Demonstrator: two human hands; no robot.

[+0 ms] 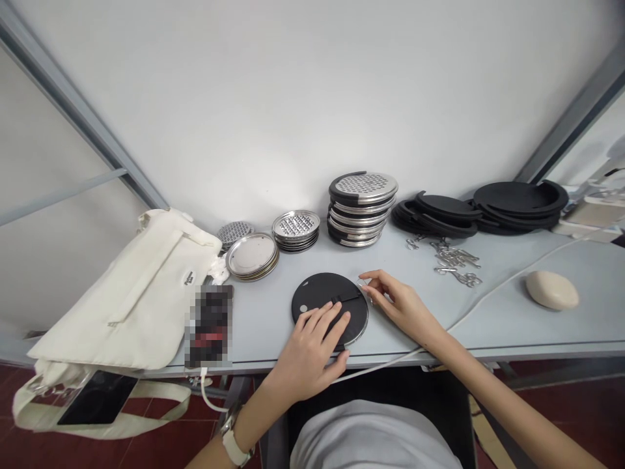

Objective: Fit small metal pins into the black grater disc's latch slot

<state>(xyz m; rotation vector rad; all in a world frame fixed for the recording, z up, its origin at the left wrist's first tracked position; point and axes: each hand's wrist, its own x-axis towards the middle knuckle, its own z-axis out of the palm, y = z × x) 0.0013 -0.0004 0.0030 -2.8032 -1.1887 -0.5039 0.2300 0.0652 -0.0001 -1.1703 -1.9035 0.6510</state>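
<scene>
One black disc (323, 289) on desk (268, 316); left hand (311, 347) flat across it, fingers apart; right hand (398, 303) pinching small metal piece (361, 283) beside its rim.

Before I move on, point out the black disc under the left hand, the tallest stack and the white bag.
Black disc (322, 289): head view, bare upper face.
Tallest stack (362, 213): head view, rims midway up.
White bag (149, 312): head view, front panel.

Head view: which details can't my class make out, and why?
All in the head view:
Phone: screen pixelated.
Black disc: near side partly under left hand.
Metal piece: small, partly covered by right hand.
Pale object: cut off by right edge.
</scene>
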